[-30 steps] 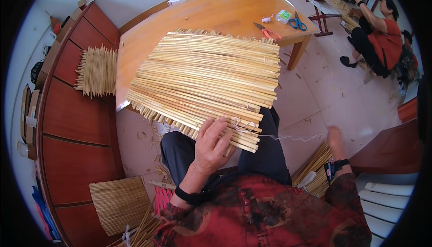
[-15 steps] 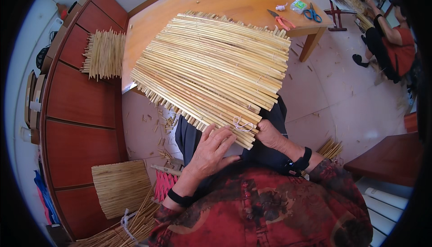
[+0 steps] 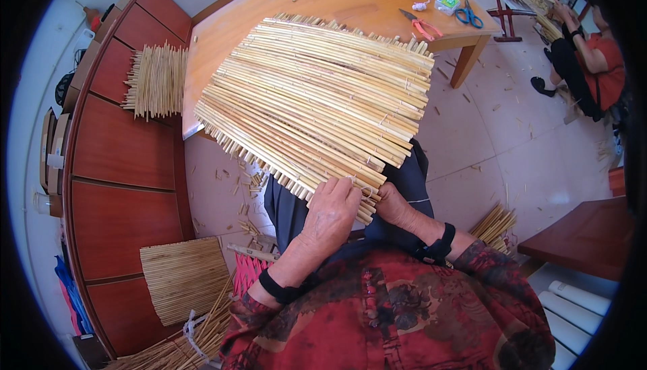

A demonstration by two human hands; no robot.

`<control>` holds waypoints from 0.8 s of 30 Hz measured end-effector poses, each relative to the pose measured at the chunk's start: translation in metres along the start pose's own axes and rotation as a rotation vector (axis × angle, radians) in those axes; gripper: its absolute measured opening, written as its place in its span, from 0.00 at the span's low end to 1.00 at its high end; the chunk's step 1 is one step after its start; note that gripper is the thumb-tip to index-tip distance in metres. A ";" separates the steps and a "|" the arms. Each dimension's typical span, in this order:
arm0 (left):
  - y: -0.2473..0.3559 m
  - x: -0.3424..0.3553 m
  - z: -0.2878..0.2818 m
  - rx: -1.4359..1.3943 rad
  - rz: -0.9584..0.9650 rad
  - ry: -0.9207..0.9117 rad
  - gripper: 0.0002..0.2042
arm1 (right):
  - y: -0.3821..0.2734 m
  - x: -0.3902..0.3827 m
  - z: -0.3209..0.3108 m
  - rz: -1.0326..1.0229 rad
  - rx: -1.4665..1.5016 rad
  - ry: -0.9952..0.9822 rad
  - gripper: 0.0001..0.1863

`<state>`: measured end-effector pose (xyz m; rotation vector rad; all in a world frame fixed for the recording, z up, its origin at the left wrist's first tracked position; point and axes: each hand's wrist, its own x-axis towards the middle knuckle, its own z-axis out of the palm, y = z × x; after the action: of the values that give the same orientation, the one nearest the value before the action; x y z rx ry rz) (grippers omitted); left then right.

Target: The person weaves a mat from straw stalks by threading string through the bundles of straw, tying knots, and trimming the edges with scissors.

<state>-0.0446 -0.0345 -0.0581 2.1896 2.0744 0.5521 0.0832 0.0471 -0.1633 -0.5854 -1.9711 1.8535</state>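
Observation:
A large mat of straw-coloured reeds point(image 3: 317, 94), bound side by side with thin string, slopes from the table down to my lap. At its near right corner sits a loose loop of white string point(image 3: 368, 191). My left hand point(image 3: 330, 209) lies over the near edge, its fingers bent and pressed together beside this loop; their tips are partly hidden. Closed at the reeds' right ends is my right hand point(image 3: 397, 207), its thumb by the string and its other fingers hidden underneath. A thin white strand shows just right of it.
The wooden table point(image 3: 222, 53) bears red-handled pliers point(image 3: 424, 27), blue-handled scissors point(image 3: 468, 15) and a small clear box point(image 3: 447, 4). Reed bundles point(image 3: 156, 81) and a smaller mat point(image 3: 183, 279) stand near the red cabinet point(image 3: 121, 147). Another person point(image 3: 596, 67) works at far right. Reed scraps litter the floor.
My left hand has moved right along the near edge to the string loop, and its fingers have curled in. My right hand has shifted slightly left, closer to the loop.

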 end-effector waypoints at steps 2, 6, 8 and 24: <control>-0.003 -0.001 0.001 -0.366 -0.149 0.079 0.02 | 0.000 0.000 0.000 -0.045 -0.017 0.021 0.14; -0.019 -0.007 -0.011 -1.124 -0.482 -0.061 0.02 | -0.001 0.001 -0.001 0.020 0.055 -0.007 0.14; -0.027 -0.013 -0.019 -1.622 -0.664 0.039 0.02 | 0.001 0.003 -0.001 0.038 0.090 -0.017 0.14; -0.019 0.002 -0.005 -0.110 0.156 -0.123 0.08 | -0.008 0.001 -0.004 0.085 0.026 0.006 0.14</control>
<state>-0.0639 -0.0320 -0.0586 2.2724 1.7818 0.5165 0.0845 0.0504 -0.1548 -0.6763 -1.9432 1.9218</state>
